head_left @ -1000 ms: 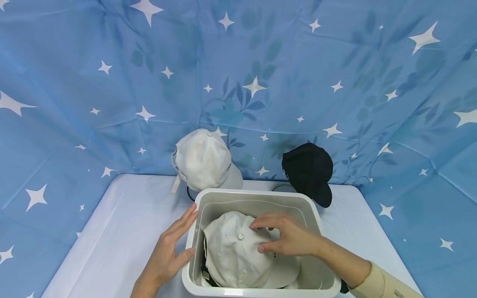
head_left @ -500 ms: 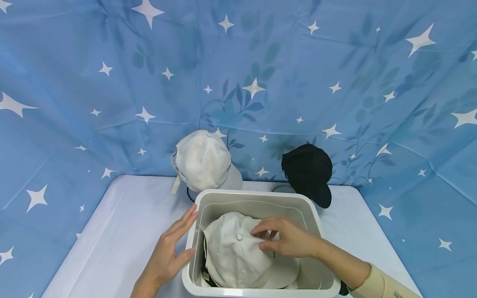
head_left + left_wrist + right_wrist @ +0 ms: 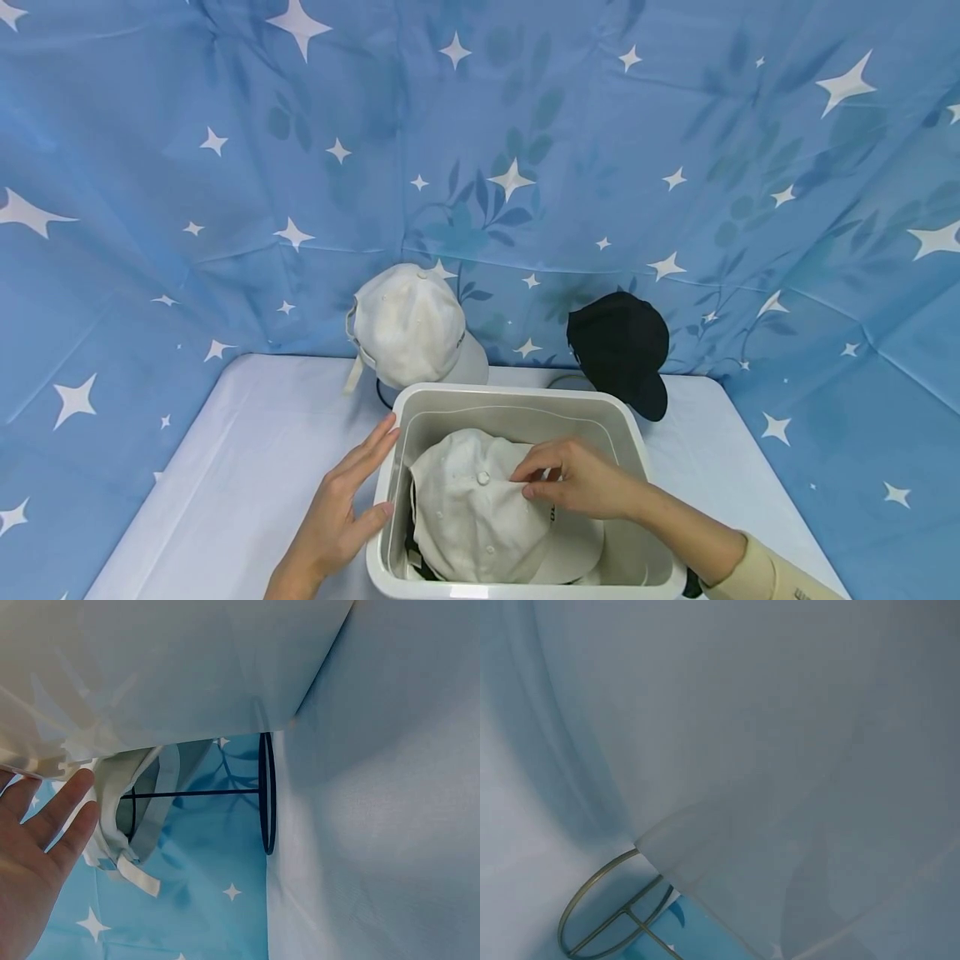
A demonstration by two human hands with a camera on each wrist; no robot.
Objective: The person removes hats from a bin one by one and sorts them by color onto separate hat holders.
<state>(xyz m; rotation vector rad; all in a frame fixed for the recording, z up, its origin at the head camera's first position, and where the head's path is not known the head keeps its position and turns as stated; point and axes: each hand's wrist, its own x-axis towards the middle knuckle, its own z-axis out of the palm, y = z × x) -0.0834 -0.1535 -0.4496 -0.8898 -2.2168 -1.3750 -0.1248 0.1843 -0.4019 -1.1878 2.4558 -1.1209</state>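
Observation:
An off-white baseball cap (image 3: 472, 525) lies crown up in a pale grey plastic bin (image 3: 517, 392), its brim to the right. My right hand (image 3: 588, 479) reaches over the bin's right side and pinches the front of the crown between thumb and fingers. Along the bin's left rim my left hand (image 3: 333, 517) spreads its straight fingers, fingertips and thumb right at the edge. Dark material (image 3: 414, 552) shows under the cap at the bin's left. The right wrist view is filled by the bin's wall (image 3: 727, 735), with no hand showing.
Behind the bin, a second off-white cap (image 3: 408, 325) sits on a stand with a dark ring base (image 3: 267, 795). A black cap (image 3: 622, 350) stands at the back right, near a brass-coloured wire base (image 3: 574, 907). A blue star-patterned cloth (image 3: 225, 183) hangs behind the white table (image 3: 247, 433).
The right hand's fingers and thumb have drawn together on the cap's crown, shifting slightly right. The left hand stays at the rim, and the cap remains in the bin.

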